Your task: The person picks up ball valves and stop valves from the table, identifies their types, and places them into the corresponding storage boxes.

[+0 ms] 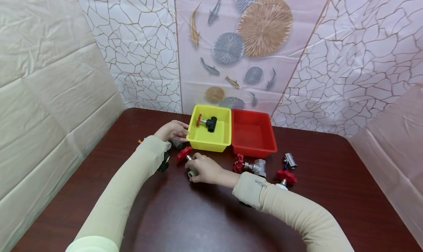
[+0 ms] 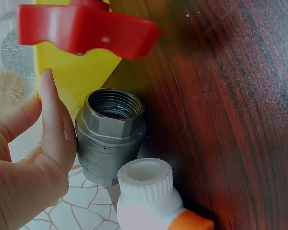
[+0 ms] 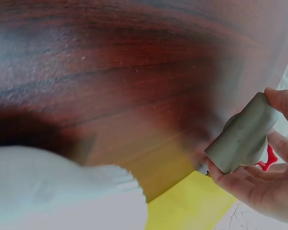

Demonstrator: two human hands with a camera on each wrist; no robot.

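Observation:
My right hand [image 1: 208, 169] holds a grey plastic valve [image 3: 242, 134] by its tubular body, thumb at one end and fingers at the other. Its red handwheel [image 1: 184, 154] points toward the left and back. At the left side of the yellow bin [image 1: 208, 146], my left hand [image 1: 173, 130] has its fingers extended, the tips at the bin's wall. Close beside those fingers stands a threaded metal fitting [image 2: 110, 143]. Next to it is a white plastic valve [image 2: 146, 191] with an orange handle. Inside the yellow bin lies a black valve [image 1: 211, 123] with a red handwheel.
A red bin [image 1: 274, 145] adjoins the yellow one on the right. In front of it lies a metal valve [image 1: 260, 167] with a red handwheel. Farther right are a small metal fitting [image 1: 290, 161] and another red handwheel [image 1: 286, 176] on a white valve, partly behind my right forearm.

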